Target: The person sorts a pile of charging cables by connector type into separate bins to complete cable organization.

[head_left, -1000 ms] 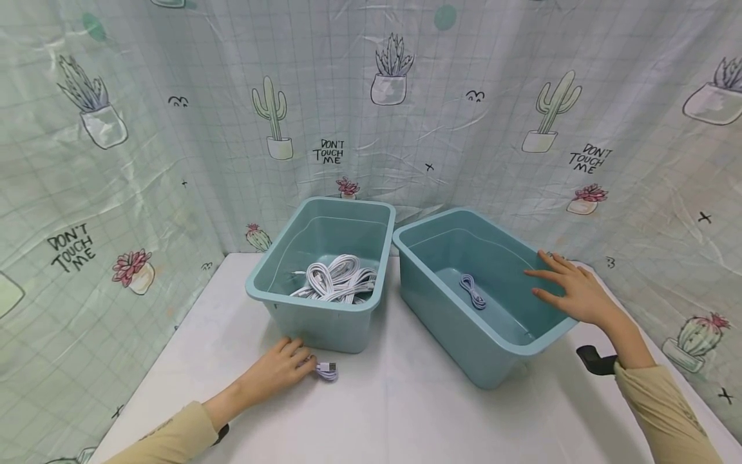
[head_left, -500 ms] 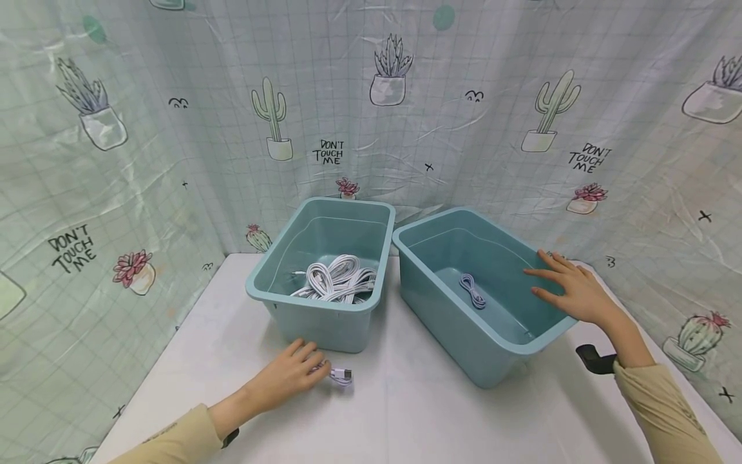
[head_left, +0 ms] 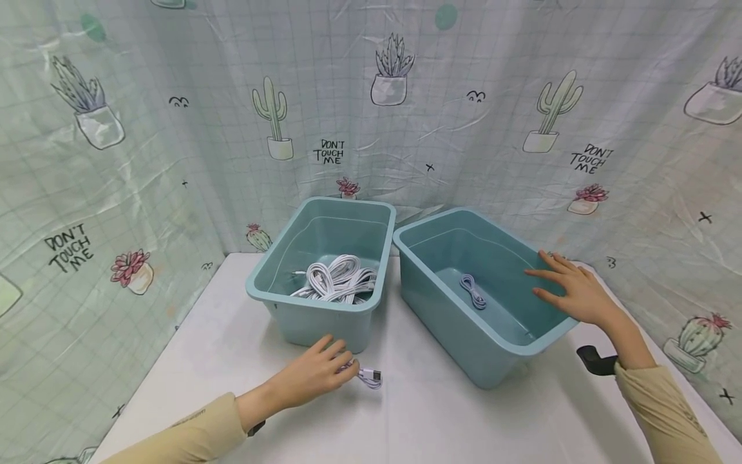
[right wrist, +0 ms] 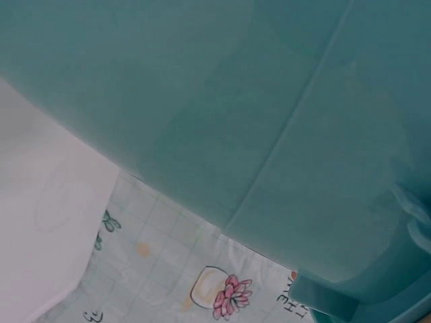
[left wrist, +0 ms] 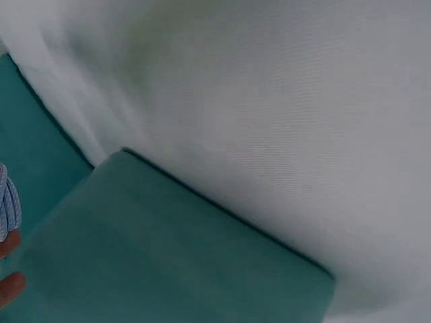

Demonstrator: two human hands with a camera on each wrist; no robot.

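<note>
In the head view my left hand [head_left: 315, 372] grips a coiled lavender USB cable [head_left: 371, 377], its plug pointing right, in front of the left teal bin [head_left: 326, 325]. At the left edge of the left wrist view, the cable's loops [left wrist: 9, 205] show above two fingertips [left wrist: 11, 288]. My right hand [head_left: 574, 293] is at the right rim of the right teal bin [head_left: 446, 328], fingers spread over the inside and holding nothing visible. A second coiled lavender cable [head_left: 472, 291] lies on that bin's floor. Several bundled white cables [head_left: 342, 280] fill the left bin's front part.
Both bins stand side by side on a white table [head_left: 406, 425], the right one turned at an angle. A cactus-print curtain [head_left: 440, 129] hangs behind and along both sides. The right wrist view mostly shows the bin wall [right wrist: 202, 121].
My left hand has moved right with the lavender cable, from the left bin's front left part toward its front right corner. The right hand stays where it was.
</note>
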